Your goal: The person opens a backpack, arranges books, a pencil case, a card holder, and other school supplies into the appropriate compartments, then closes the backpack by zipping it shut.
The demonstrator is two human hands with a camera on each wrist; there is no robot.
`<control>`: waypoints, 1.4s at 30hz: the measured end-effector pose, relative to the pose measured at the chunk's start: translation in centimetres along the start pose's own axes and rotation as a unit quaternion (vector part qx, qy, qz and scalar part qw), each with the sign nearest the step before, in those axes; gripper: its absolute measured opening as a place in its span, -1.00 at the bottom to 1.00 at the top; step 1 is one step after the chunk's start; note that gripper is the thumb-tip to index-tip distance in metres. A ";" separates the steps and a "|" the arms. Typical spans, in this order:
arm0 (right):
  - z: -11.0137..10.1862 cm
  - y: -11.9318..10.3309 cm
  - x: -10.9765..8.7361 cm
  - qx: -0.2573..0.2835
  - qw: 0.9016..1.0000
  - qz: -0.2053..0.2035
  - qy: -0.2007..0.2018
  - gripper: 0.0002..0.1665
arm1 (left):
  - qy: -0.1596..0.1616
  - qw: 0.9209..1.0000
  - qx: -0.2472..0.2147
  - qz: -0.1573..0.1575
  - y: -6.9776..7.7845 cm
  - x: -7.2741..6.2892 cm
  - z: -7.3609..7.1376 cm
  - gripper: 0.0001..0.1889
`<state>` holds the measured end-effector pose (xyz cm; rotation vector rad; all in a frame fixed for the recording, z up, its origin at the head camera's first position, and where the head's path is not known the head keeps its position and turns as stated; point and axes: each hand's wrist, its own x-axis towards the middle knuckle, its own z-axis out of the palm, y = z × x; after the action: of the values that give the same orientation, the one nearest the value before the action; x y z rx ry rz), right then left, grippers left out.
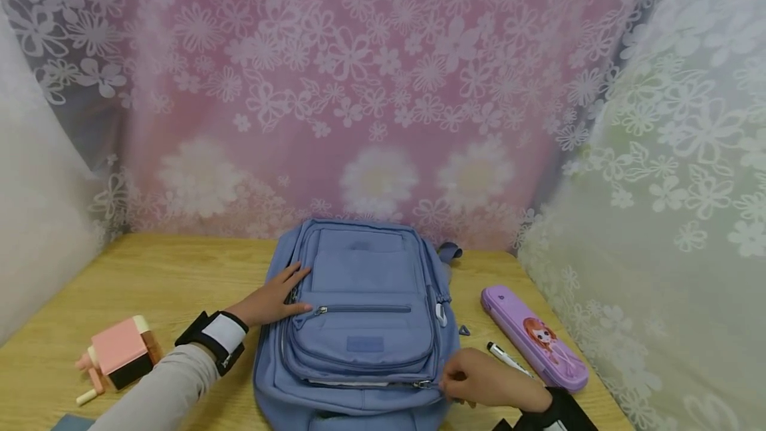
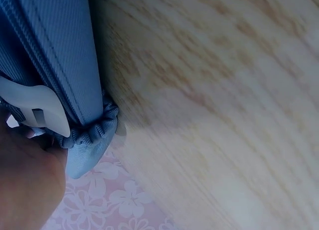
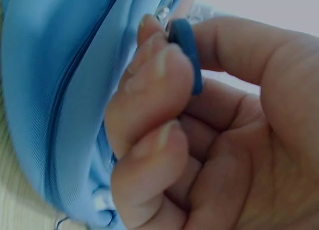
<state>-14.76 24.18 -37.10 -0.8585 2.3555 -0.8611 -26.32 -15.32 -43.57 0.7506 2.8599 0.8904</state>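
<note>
A blue backpack lies on the wooden table, its front facing up. My left hand rests on its left side with fingers spread, close to the front pocket zipper. In the left wrist view, a white plastic buckle on the bag's side shows beside the hand. At the lower right of the bag, my right hand pinches a dark blue zipper pull between thumb and fingers. Its metal slider sits on the lower zipper, where a pale strip shows through a narrow gap.
On the right lie a purple pencil case with a cartoon girl, a black-capped white marker and a small dark triangular piece. A pink sharpener-like box with a crank stands at left. Flowered curtains hang behind the table.
</note>
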 end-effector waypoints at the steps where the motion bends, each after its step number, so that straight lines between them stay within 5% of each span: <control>1: -0.1 0.4 -0.2 0.003 1.000 0.001 0.000 -0.62 | -0.001 1.000 -0.002 0.000 0.0 0.0 0.1 -0.11; 7: -0.2 1.3 -0.9 0.017 1.000 0.006 0.007 -0.64 | 0.014 1.000 -0.009 0.012 1.4 -0.4 0.4 -0.20; 12: 0.4 1.2 -1.1 0.018 1.000 0.001 0.013 -0.63 | 0.056 0.994 0.044 0.082 6.5 -2.3 0.8 -0.45; 16: 0.7 1.1 -1.3 0.002 1.000 -0.009 0.027 -0.64 | -0.021 0.987 0.041 0.151 11.6 -4.8 1.1 -0.63; 19: 0.7 1.0 -1.3 -0.018 0.998 -0.037 0.037 -0.64 | -0.067 0.978 0.061 0.190 13.9 -6.4 1.9 -0.63; 25: 0.3 0.4 -1.2 -0.079 0.987 -0.117 0.075 -0.69 | -0.031 0.958 0.176 0.226 14.6 -7.4 4.0 -0.52; 30: 0.0 0.2 -1.4 -0.074 0.983 -0.145 0.084 -0.73 | 0.019 0.940 0.220 0.261 14.4 -7.4 4.9 -0.68; 34: -0.3 0.4 -1.7 -0.084 0.982 -0.142 0.093 -0.73 | 0.003 0.952 0.186 0.243 14.5 -7.6 5.0 -0.70; 38: -0.8 0.3 -2.2 -0.139 0.978 -0.086 0.127 -0.76 | -0.028 0.971 0.135 0.193 14.6 -7.8 4.9 -0.60; 42: -1.2 0.5 -2.5 -0.215 0.959 -0.023 0.183 -0.81 | -0.020 0.978 0.108 0.179 14.5 -8.0 4.5 -0.55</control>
<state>-14.01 26.70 -36.03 -0.9921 2.9250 -0.5649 -12.10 -6.31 -40.12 1.3227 2.8635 0.5831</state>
